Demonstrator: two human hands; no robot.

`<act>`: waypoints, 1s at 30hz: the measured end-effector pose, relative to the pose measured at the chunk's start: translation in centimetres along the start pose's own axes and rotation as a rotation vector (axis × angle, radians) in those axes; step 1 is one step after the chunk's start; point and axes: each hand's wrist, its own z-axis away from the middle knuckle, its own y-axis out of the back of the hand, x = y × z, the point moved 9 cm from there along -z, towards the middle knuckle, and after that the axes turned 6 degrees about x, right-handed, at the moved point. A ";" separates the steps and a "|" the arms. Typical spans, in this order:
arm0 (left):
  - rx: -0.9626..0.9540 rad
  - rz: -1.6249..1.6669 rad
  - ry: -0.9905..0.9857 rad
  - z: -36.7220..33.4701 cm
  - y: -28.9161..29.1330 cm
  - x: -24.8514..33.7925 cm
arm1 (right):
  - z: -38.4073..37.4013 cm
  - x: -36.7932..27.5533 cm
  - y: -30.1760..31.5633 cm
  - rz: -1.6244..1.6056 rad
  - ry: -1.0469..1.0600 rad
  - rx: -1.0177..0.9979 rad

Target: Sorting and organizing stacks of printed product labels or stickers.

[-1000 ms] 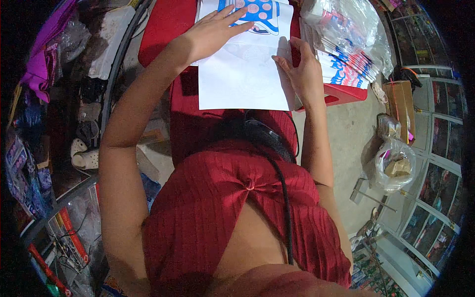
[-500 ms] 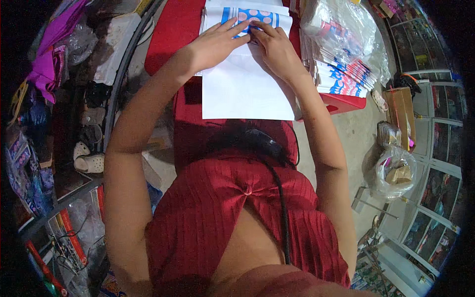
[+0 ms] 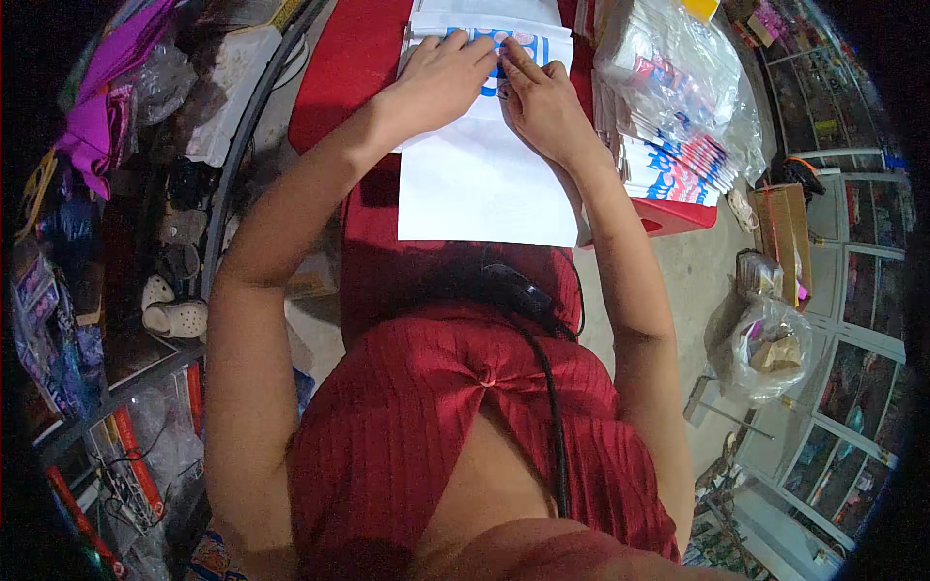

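Both hands press flat on a white sheet with a blue print (image 3: 480,184) lying on the red table (image 3: 354,58): the left hand (image 3: 441,77) spread open, palm down, the right hand (image 3: 542,102) beside it, fingertips pinning the printed top edge, grasping nothing. Just right sits a stack of printed sheets in clear plastic (image 3: 678,136).

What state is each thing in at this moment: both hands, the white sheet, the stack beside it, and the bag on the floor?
Left hand: flat, palm down on the sheet.
Right hand: fingers pressing the sheet's printed top.
White sheet: lying flat on the red table, lower part blank.
Stack of printed packets: fanned out, partly under clear plastic.
Clear bag: on the floor, filled.
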 end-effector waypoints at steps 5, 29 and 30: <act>0.151 0.049 -0.018 0.9 -0.5 -0.6 | -0.3 -0.3 0.1 0.089 0.003 -0.004; -0.239 -0.235 0.516 3.5 -3.0 -6.0 | 1.9 4.3 -0.6 0.194 -0.306 -0.146; -0.160 -0.266 0.505 3.5 -2.1 -5.8 | 1.6 4.2 -0.1 0.167 -0.288 -0.109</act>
